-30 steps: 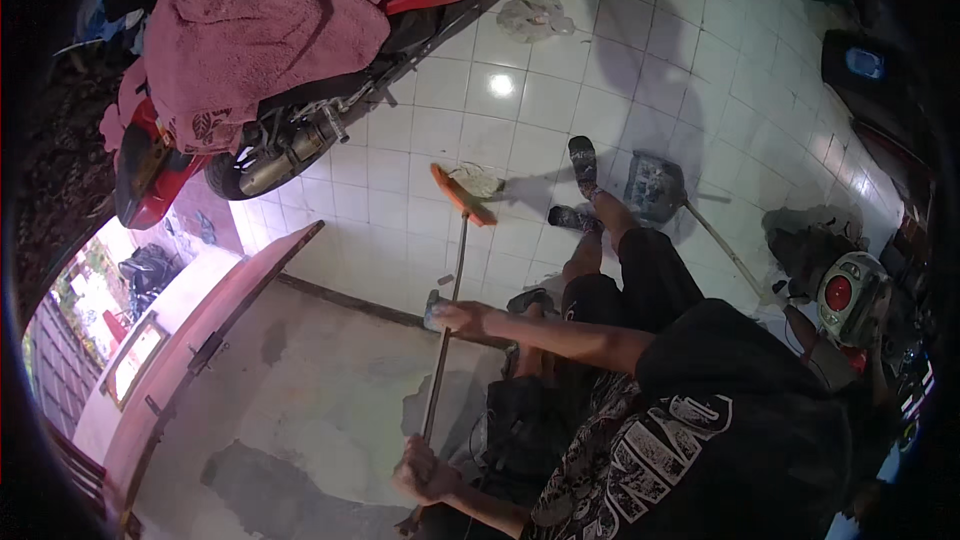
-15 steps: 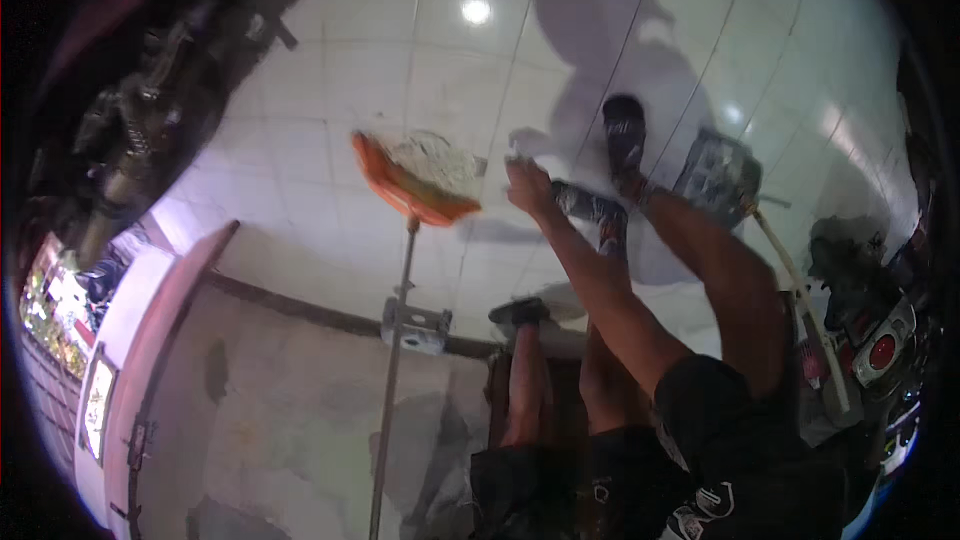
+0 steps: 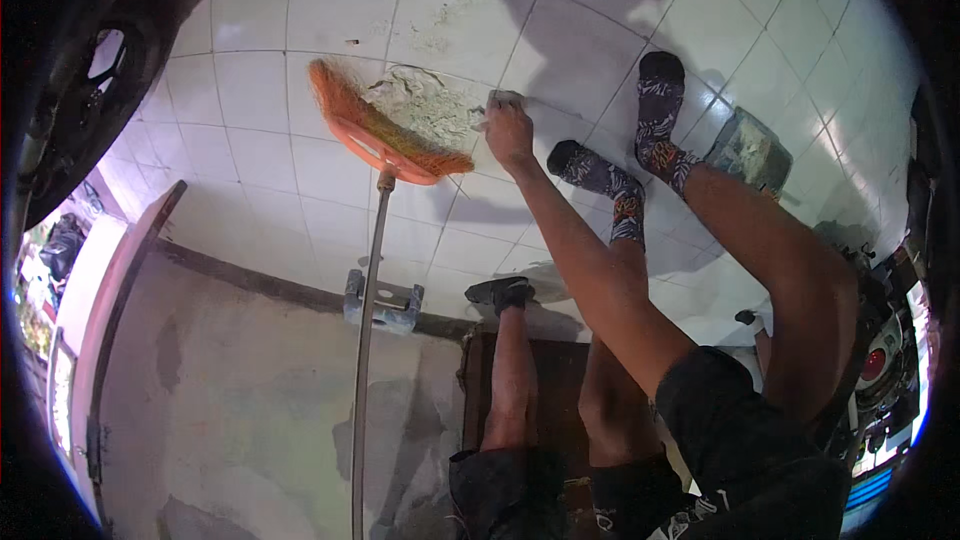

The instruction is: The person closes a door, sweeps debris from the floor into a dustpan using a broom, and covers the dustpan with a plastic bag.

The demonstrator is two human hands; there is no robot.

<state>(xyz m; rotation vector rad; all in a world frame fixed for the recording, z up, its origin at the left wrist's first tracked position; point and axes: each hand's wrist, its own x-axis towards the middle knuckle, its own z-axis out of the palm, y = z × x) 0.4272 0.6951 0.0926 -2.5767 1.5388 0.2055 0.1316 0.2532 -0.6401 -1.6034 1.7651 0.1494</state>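
Observation:
My right hand (image 3: 508,130) reaches down to the tiled floor with the fingers curled. Greyish stuff shows at the fingertips; what they hold, if anything, I cannot make out. Just left of the hand lies a pale, crumbly heap of debris (image 3: 430,105). An orange broom (image 3: 385,155) rests with its bristles along the heap's near side, and its long handle runs down to the lower edge. My left hand is not in view. Beyond my forearm are two feet in dark patterned socks (image 3: 655,120). A grey dustpan (image 3: 750,152) with dirt in it sits right of them.
Bare legs (image 3: 512,375) in dark shorts stand left of my arm, one in a dark shoe; whose they are I cannot tell. A grey bracket-like object (image 3: 385,302) is behind the broom handle. A grey wall (image 3: 250,390), a motorbike wheel (image 3: 90,80) and another vehicle (image 3: 880,370) bound the floor.
The view has shifted and is sharper. My right hand has come slightly closer to the debris. The broom stays beside the heap; the dustpan's handle is now largely hidden behind a leg.

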